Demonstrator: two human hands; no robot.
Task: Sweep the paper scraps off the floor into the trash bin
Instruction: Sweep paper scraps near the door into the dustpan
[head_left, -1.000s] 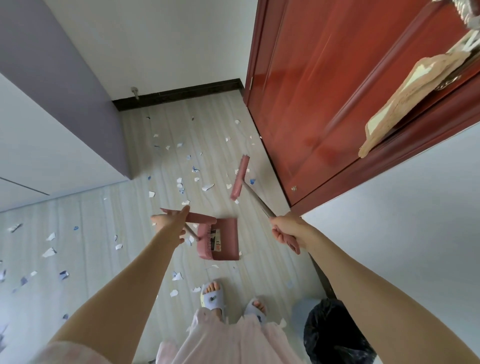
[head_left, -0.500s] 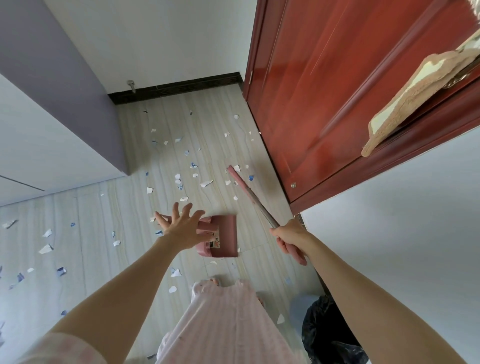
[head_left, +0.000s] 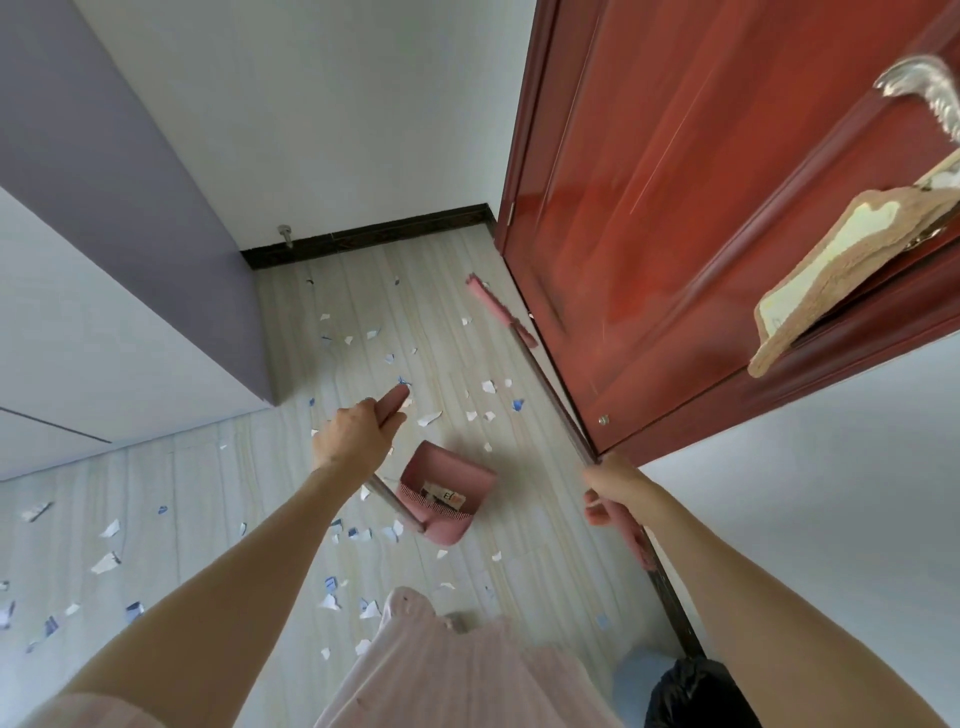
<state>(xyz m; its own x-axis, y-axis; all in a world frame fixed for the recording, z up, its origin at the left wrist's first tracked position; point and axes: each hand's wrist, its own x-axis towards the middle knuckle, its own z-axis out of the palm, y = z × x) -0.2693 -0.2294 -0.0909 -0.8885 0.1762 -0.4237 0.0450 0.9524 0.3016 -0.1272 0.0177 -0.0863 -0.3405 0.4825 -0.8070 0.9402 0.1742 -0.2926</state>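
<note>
Since 0.5 s ago: left hand (head_left: 353, 434) went from spread fingers to clamped on dustpan (head_left: 444, 491) handle; broom (head_left: 524, 358) head swung to door (head_left: 701, 208). Right hand (head_left: 610, 491) fingers wrap broom; shaft runs up-left across floor (head_left: 519, 545), scraps (head_left: 431, 417) around.

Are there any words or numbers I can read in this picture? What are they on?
Sticker inside the pink dustpan, at: it has dark and orange marks, but they are too blurred to read.
Paper scraps on the floor: some have blue print, too small to read.
Red door: no writing shows.
Nothing in the picture can be read for sure.
</note>
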